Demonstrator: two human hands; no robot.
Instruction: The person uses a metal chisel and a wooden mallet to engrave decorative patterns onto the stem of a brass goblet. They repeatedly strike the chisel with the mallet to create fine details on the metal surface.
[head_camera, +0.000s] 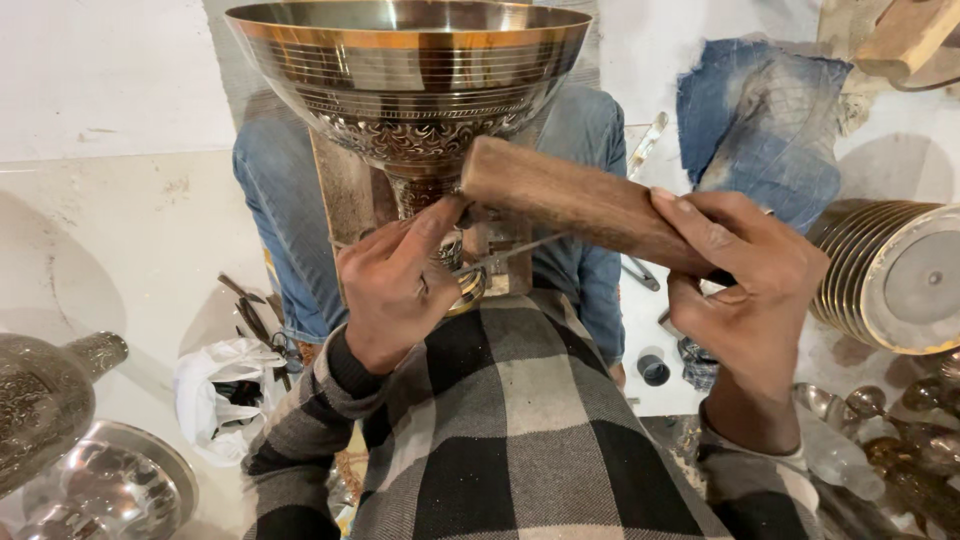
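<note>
While the engraved brass goblet (410, 90) stands between the person's denim-clad knees, its wide bowl tipped toward the camera and its stem running down to the foot, both hands work just below that bowl. The left hand (400, 285) is closed at the goblet's foot, thumb and forefinger pinched around a thin steel chisel (515, 250) whose shaft slants up to the right, with the tip hidden at the foot's rim. The right hand (745, 290) is wrapped tight around the near end of a long wooden mallet block (570, 200), which angles up and left so that its far end sits just beside the goblet's stem, above the chisel. Left of the goblet, on the pale floor, lie dark pliers (250, 310) and a crumpled white plastic bag (220, 390), and farther left an ornate metal vessel (40, 400) and a shiny metal bowl (120, 485). Right of the goblet, a blue denim rag (760, 120) lies on the floor, with a ribbed round metal piece (890, 275) beyond the right hand.
</note>
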